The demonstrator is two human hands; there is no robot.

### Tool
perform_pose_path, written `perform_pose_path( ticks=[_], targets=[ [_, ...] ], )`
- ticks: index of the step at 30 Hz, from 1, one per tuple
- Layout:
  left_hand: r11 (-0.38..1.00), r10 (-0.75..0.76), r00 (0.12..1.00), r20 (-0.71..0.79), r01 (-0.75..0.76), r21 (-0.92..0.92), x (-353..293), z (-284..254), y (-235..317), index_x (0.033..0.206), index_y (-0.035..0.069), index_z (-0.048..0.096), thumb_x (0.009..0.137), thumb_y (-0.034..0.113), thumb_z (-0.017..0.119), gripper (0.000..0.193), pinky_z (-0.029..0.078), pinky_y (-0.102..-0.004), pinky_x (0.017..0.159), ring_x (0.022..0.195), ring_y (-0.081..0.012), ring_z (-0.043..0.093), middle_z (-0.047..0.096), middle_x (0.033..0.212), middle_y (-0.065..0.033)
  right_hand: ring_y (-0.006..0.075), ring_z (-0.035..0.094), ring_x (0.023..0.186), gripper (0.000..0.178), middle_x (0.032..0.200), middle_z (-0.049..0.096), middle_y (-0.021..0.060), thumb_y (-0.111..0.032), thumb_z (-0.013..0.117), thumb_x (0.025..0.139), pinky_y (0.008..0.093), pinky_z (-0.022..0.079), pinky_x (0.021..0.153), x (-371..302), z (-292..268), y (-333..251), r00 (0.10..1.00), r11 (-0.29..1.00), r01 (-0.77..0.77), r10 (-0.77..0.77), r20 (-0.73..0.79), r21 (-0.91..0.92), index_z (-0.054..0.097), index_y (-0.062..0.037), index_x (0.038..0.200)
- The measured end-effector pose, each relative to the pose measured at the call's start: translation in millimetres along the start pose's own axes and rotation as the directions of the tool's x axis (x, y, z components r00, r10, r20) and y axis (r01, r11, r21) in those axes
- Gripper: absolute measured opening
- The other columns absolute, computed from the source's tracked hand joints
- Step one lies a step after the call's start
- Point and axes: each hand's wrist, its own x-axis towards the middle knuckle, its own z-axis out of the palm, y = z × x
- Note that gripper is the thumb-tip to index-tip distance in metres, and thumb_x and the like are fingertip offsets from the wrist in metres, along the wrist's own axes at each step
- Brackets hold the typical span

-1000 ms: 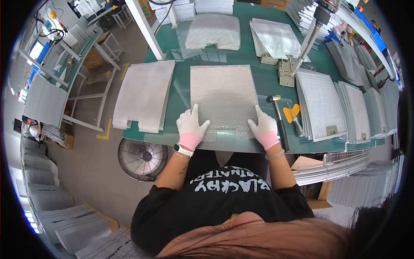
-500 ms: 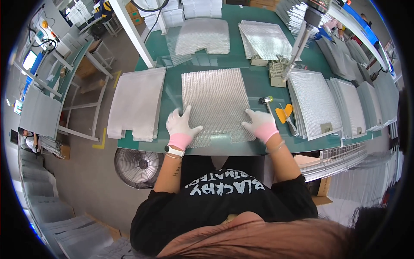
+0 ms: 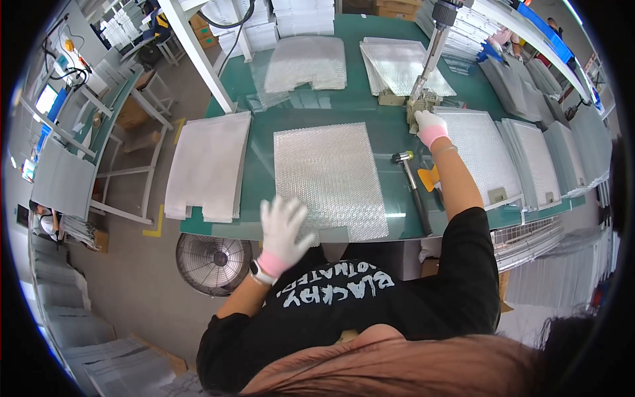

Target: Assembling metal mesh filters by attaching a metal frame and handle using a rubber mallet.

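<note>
Green counter (image 3: 260, 165): mesh (image 3: 331, 178) lies near centre, long axis near-to-far. My left hand (image 3: 283, 228), fingers wide, is nearer, at its near-left corner; my right hand (image 3: 431, 126) is at blocks (image 3: 411, 118), farther right, grip I can't tell.

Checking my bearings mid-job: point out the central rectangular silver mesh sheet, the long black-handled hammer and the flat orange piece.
Silver mesh sheet (image 3: 329, 180): head view, middle of its upper face.
Black-handled hammer (image 3: 418, 198): head view, upper part of its grip.
Flat orange piece (image 3: 428, 178): head view, its visible part.
</note>
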Motion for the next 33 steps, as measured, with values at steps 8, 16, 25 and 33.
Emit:
perform_pose_path(
  ticks=[8,16,25,33],
  targets=[
    [-0.443,-0.249,0.511,0.823,0.695,-0.566,-118,87,-14,0.127,0.0,0.039,0.1,0.035,0.048,0.045,0.046,-0.0439,0.097,0.117,-0.0299,0.054,0.05,0.128,-0.0188,0.0287,0.064,0.069,0.021,0.071,0.062,0.0149,-0.022,0.064,0.084,0.0368,0.051,0.067,-125,-59,-90,0.957,0.501,0.263,-0.026,-0.289,0.824,0.06,-0.0009,0.086],
    [-0.305,-0.413,0.594,0.691,0.625,-0.719,-78,73,14,0.113,-0.004,0.05,0.099,0.024,0.051,0.032,0.05,-0.0419,0.089,0.103,-0.03,0.061,0.059,0.112,-0.0194,0.0134,0.062,0.084,0.027,0.105,0.061,0.0078,-0.016,0.056,0.096,0.0295,0.055,0.075,-324,50,-210,0.751,-0.4,-0.622,-0.547,0.368,0.674,0.048,-0.0028,0.118],
    [-0.54,-0.353,0.666,0.657,0.429,-0.724,-99,86,17,0.117,-0.005,0.049,0.101,0.021,0.045,0.031,0.047,-0.0421,0.096,0.113,-0.0305,0.057,0.056,0.122,-0.0217,0.011,0.06,0.071,0.021,0.089,0.065,0.0055,-0.017,0.057,0.095,0.0254,0.052,0.065,-320,82,-214,0.839,-0.647,-0.542,-0.455,0.3,0.536,0.06,0.0017,0.106],
    [-0.541,-0.302,0.691,0.657,0.443,-0.715,-102,84,16,0.112,-0.007,0.054,0.101,0.021,0.047,0.031,0.048,-0.0428,0.097,0.113,-0.0294,0.057,0.058,0.117,-0.0195,0.011,0.059,0.062,0.025,0.08,0.066,0.0069,-0.021,0.057,0.095,0.0243,0.05,0.058,-320,79,-215,0.87,-0.547,-0.483,-0.388,0.304,0.684,0.063,0.0029,0.101]
  ],
)
